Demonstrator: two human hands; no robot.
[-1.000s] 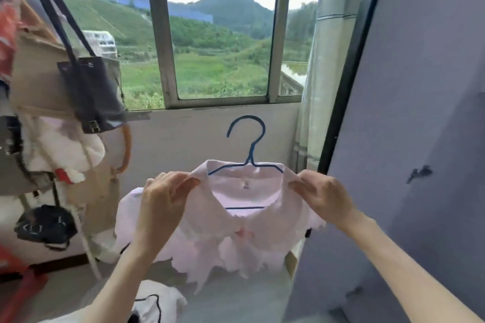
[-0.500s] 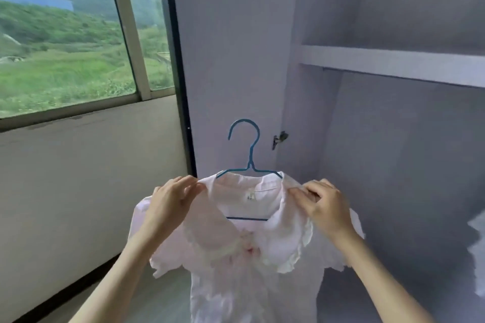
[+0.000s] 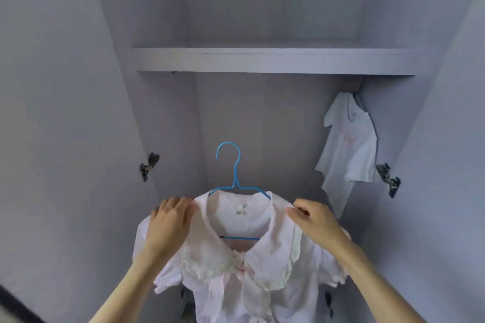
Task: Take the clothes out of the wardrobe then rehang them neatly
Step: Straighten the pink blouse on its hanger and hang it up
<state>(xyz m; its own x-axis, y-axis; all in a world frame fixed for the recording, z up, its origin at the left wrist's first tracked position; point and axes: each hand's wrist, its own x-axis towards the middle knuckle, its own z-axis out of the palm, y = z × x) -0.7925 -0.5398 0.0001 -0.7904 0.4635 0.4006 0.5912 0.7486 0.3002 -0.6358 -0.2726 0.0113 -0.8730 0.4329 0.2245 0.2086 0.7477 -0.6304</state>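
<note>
A pale pink blouse [image 3: 262, 262] with a lace-edged collar hangs on a blue wire hanger [image 3: 235, 178] in front of the open wardrobe. My left hand [image 3: 169, 223] grips the blouse's left shoulder and my right hand [image 3: 313, 220] pinches its right shoulder, holding the garment up at chest height. The hanger's hook points upward, free of any rail. A white shirt [image 3: 347, 149] hangs inside the wardrobe at the upper right, under the shelf [image 3: 273, 60].
The wardrobe interior is lilac-grey, with both doors swung open. Door hinges show at the left [image 3: 148, 166] and right [image 3: 388, 179]. The hanging rail is hidden behind the shelf's front edge. A dark floor strip [image 3: 15, 307] shows at bottom left.
I have turned from the window to face the wardrobe's inside, carrying the pink blouse on its hanger along. Both hands keep their hold on its shoulders.
</note>
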